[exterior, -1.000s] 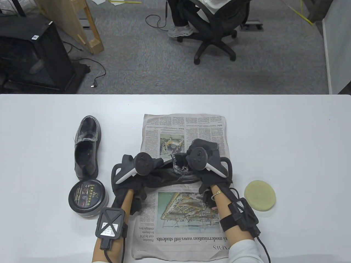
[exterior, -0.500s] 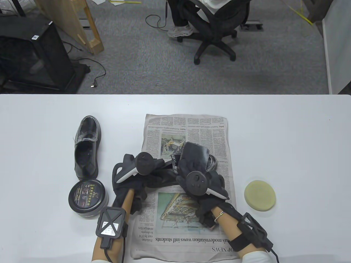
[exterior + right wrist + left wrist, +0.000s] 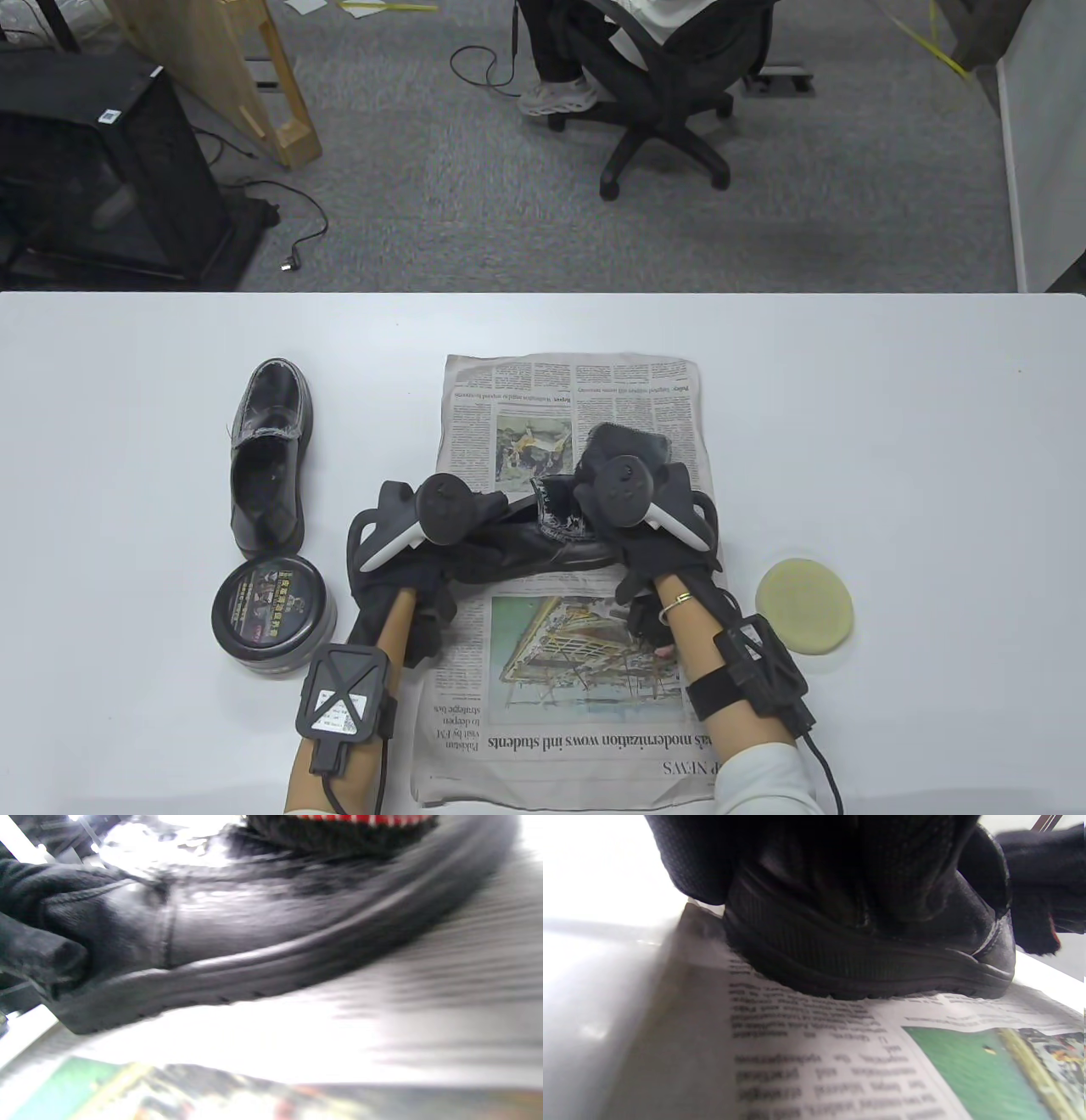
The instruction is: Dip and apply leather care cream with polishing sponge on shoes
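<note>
Leather shoe (image 3: 543, 543) stiff, slick; left hand (image 3: 441, 526) grips heel, right hand (image 3: 645, 518) wipes toe with cloth (image 3: 624, 441). Soft sponge (image 3: 803, 604) right of grip: pinch rim.

office / lab-type room. grey carpet floor (image 3: 441, 212) beyond a plain white worktop (image 3: 891, 407). black swivel office chair (image 3: 670, 85) on castors w/ someone seated, only legs + a white sneaker (image 3: 556, 95) visible. black equipment cabinet (image 3: 102, 170) at left w/ a qr sticker, power cable + plug (image 3: 293, 255) loose on carpet, wooden frame (image 3: 254, 76) leaning nearby, white partition panel (image 3: 1039, 170) at right. yellow tape on floor, far right.
</note>
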